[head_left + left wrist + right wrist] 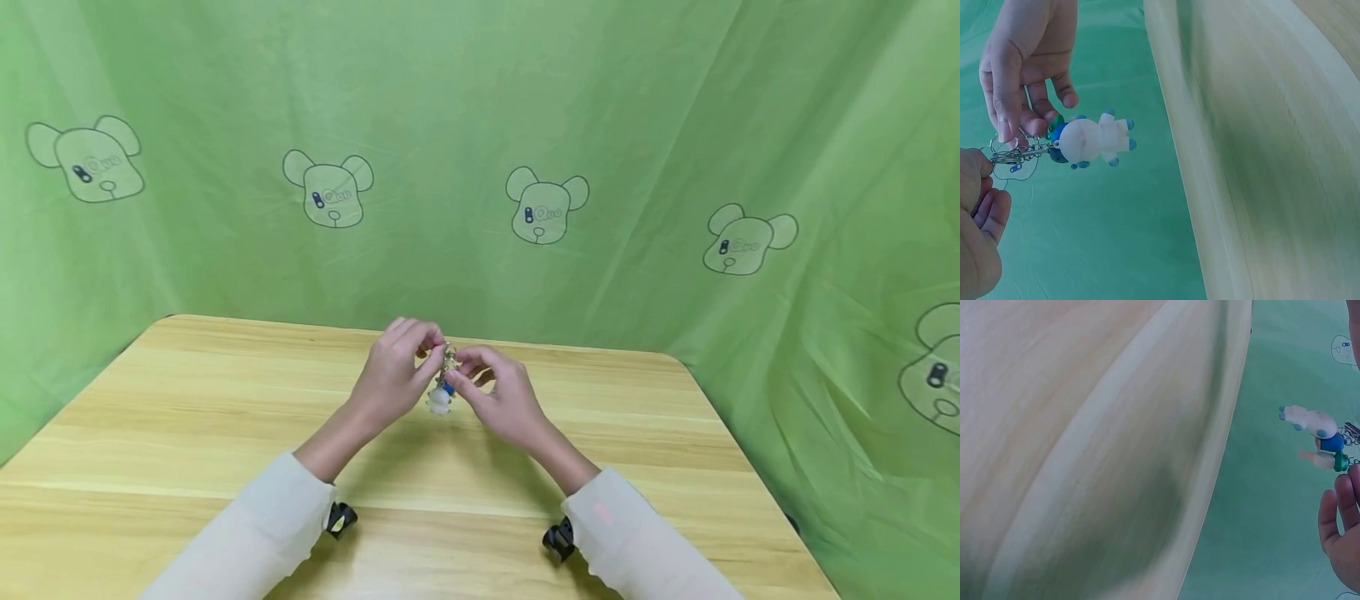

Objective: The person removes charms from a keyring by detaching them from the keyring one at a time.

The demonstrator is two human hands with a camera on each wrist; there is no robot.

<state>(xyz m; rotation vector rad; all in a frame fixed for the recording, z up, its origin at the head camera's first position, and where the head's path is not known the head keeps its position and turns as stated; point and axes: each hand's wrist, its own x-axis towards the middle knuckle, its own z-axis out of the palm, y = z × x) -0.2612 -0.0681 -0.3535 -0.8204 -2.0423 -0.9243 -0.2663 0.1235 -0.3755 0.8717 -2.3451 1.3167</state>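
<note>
A bunch of keychains with small figures (439, 400) hangs between my two hands above the far part of the table. My left hand (393, 367) pinches the metal rings (1007, 156) at the top between thumb and fingertips. My right hand (506, 396) has its thumb and fingertips at the small chains just below, with the other fingers spread loosely. One figure is white with pale blue feet (1094, 139). Behind it hang a blue piece (1332, 443) and a pale figure with a green top (1325, 460). Fingers partly hide the chains.
The wood-grain table (450, 533) spreads below both hands. A green curtain (450, 100) printed with bear-head outlines surrounds it at the back and sides. Black wrist cameras sit under both pale sleeves (262, 517).
</note>
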